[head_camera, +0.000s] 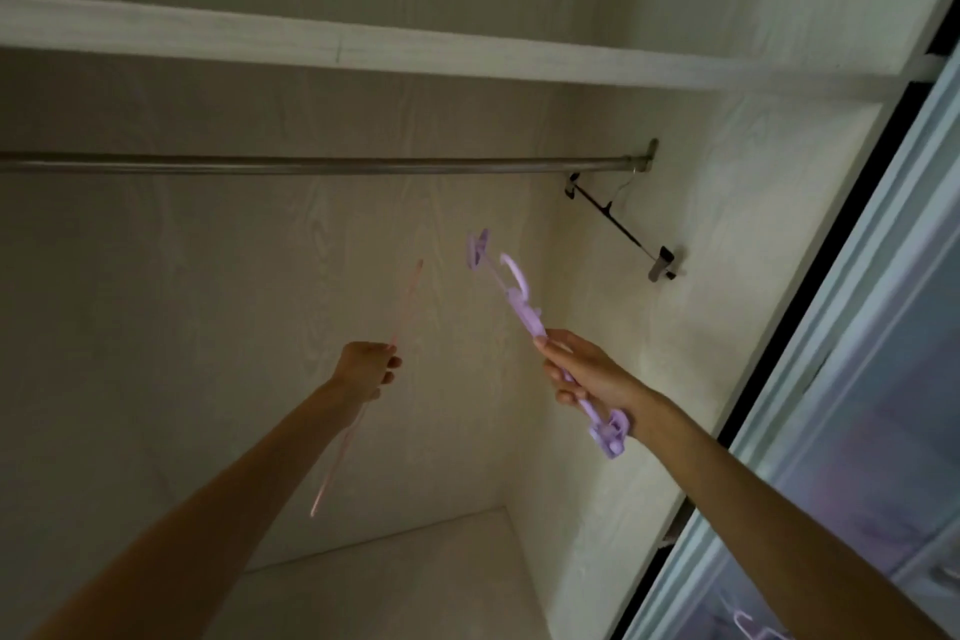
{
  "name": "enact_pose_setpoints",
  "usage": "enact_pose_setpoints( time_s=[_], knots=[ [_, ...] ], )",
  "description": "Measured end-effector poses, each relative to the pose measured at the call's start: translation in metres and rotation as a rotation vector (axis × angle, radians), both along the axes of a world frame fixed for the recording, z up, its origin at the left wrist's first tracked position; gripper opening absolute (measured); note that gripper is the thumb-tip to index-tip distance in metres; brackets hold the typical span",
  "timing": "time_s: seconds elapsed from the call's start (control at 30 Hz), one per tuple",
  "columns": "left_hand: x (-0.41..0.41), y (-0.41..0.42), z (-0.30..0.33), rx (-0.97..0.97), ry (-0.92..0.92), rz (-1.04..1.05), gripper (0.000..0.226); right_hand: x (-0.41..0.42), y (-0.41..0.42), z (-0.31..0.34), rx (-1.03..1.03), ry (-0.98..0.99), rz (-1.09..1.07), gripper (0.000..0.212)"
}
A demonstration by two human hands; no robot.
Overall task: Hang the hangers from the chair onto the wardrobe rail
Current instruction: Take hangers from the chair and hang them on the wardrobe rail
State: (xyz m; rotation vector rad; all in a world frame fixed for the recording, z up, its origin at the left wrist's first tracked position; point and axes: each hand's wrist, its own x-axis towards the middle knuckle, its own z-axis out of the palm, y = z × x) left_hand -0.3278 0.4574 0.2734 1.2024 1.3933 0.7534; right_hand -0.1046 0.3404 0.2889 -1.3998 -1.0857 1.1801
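The hanger (pixel 524 312) in the right hand (pixel 587 372) is pale lilac; the thin hanger (pixel 332 457) in the left hand (pixel 366 369) looks pale pink, though blurred. The rail (pixel 311 165) is silvery grey metal. The clip hanger (pixel 621 229) on it is black with grey clips. The wardrobe walls (pixel 208 276) are cream with faint wood grain.

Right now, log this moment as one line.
left hand: pink hanger | right hand: purple hanger | rail: black hanger hung
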Motion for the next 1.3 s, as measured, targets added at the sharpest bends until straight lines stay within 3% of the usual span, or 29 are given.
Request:
enact_pose_setpoints(
  time_s=[0.13,0.37,0.53,0.67,0.7,0.87,1.0,1.07,1.17,1.23,1.3],
  knots=[
    [0.008,0.004,0.011,0.018,-0.082,-0.010,0.027,0.004,0.009,0.031,0.070,-0.072,-0.163,0.017],
    [0.030,0.010,0.047,0.041,-0.090,-0.024,0.027,0.036,0.053,0.096,0.011,-0.577,-0.293,0.037],
    [0.045,0.006,0.074,0.022,-0.050,-0.047,0.028,0.047,0.089,0.124,-0.149,-0.587,-0.217,0.042],
    [0.049,-0.005,0.083,0.035,-0.077,-0.107,0.024,0.046,0.095,0.122,-0.226,-0.316,-0.148,0.030],
    [0.048,-0.008,0.083,0.046,-0.082,-0.119,0.020,0.046,0.096,0.121,-0.246,-0.343,-0.131,0.029],
    [0.043,-0.013,0.089,0.085,-0.049,-0.117,0.010,0.046,0.111,0.115,-0.309,-0.881,-0.153,0.040],
    [0.041,-0.012,0.096,0.066,-0.037,-0.108,0.014,0.045,0.108,0.114,-0.321,-1.181,-0.145,0.039],
    [0.042,-0.011,0.097,0.069,-0.029,-0.112,0.012,0.041,0.104,0.122,-0.175,-1.387,-0.283,0.037],
    [0.044,-0.011,0.099,0.086,-0.013,-0.153,0.013,0.032,0.106,0.136,0.257,-1.556,-0.464,0.043],
    [0.047,-0.012,0.101,0.088,-0.016,-0.216,0.017,0.031,0.116,0.136,0.286,-1.664,-0.320,0.055],
    [0.048,-0.013,0.101,0.082,-0.026,-0.299,0.018,0.039,0.126,0.129,0.133,-1.734,-0.202,0.058]
  ],
)
